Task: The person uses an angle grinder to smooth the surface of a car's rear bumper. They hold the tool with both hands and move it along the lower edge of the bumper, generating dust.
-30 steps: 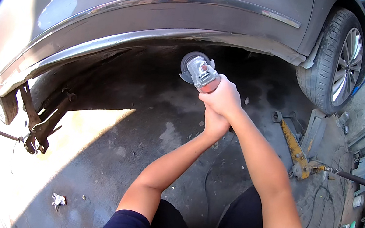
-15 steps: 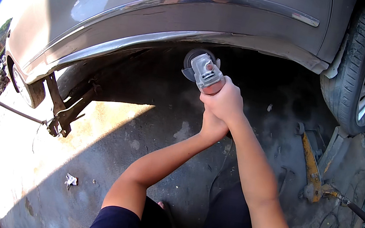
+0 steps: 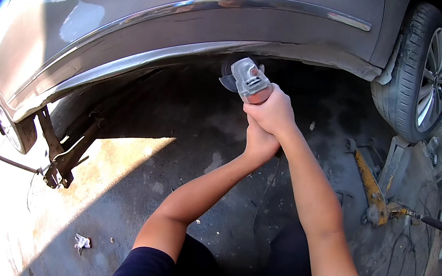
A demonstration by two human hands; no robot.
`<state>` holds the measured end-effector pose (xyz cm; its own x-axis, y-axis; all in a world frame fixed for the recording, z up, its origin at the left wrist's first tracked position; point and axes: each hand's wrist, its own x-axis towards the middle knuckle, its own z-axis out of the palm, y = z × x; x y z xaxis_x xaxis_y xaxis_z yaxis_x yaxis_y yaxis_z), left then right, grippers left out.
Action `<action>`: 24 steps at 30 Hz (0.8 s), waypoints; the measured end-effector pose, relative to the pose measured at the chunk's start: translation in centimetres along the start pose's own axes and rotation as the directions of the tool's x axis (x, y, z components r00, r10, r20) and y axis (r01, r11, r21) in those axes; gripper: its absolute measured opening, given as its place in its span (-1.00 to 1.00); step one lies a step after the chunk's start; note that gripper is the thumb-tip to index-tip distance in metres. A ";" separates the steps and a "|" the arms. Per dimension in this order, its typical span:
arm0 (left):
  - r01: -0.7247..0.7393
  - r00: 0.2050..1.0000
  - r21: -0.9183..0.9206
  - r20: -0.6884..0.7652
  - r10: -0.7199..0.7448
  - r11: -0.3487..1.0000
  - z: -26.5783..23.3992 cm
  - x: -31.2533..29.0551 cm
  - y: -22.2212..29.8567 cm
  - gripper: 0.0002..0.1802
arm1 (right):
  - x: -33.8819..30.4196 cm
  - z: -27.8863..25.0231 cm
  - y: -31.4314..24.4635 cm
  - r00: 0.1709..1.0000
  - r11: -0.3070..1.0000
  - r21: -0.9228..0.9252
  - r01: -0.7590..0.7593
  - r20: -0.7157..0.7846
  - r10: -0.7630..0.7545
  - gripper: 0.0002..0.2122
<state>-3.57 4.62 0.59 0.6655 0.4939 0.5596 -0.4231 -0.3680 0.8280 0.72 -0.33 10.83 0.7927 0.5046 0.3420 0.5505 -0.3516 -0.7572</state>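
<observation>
An angle grinder (image 3: 252,80) points away from me, its grey metal head at the far end and a reddish body below. Its disc and guard (image 3: 229,76) lie at the head's left, just under the lower sill (image 3: 176,54) of a grey-brown car; whether the disc touches the sill I cannot tell. Closed around the grinder's body just behind the head is my right hand (image 3: 274,112). My left hand (image 3: 259,142) is closed lower down, pressed against the right one, around the rear of the grinder, which its fingers mostly hide. A dark cord (image 3: 265,196) hangs below.
At the left, a dark metal jack (image 3: 60,162) with a long rod stands under the car. A wheel (image 3: 413,75) is at the right, near a yellow floor jack (image 3: 371,186). Cables curl on the lower right floor; a crumpled white scrap (image 3: 82,242) lies lower left.
The view has shifted, so the car and jacks appear farther left. The grinder's head has tilted slightly, and its disc shows less fully. Both hands keep their hold.
</observation>
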 end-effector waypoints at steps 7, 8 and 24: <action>0.052 0.998 -0.006 -0.029 -0.052 0.999 -0.9 -0.4 0.3 -0.05 | -0.1 1.2 0.1 0.999 0.999 0.018 0.029 -0.028 -0.029 -0.42; 0.076 0.997 -0.003 -0.035 -0.076 0.997 -1.1 -0.4 0.5 -0.05 | -0.1 1.4 0.3 0.998 0.999 0.036 0.034 -0.046 -0.032 -0.43; 0.092 0.995 -0.021 -0.031 -0.093 0.996 -0.3 -0.3 0.8 -0.07 | 0.3 1.1 1.9 0.995 0.993 0.114 0.043 -0.089 -0.033 -0.42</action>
<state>-4.33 4.41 1.07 0.6829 0.5498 0.4811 -0.3726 -0.3043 0.8767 1.76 0.02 8.91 0.7945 0.4434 0.4149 0.5504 -0.2374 -0.8004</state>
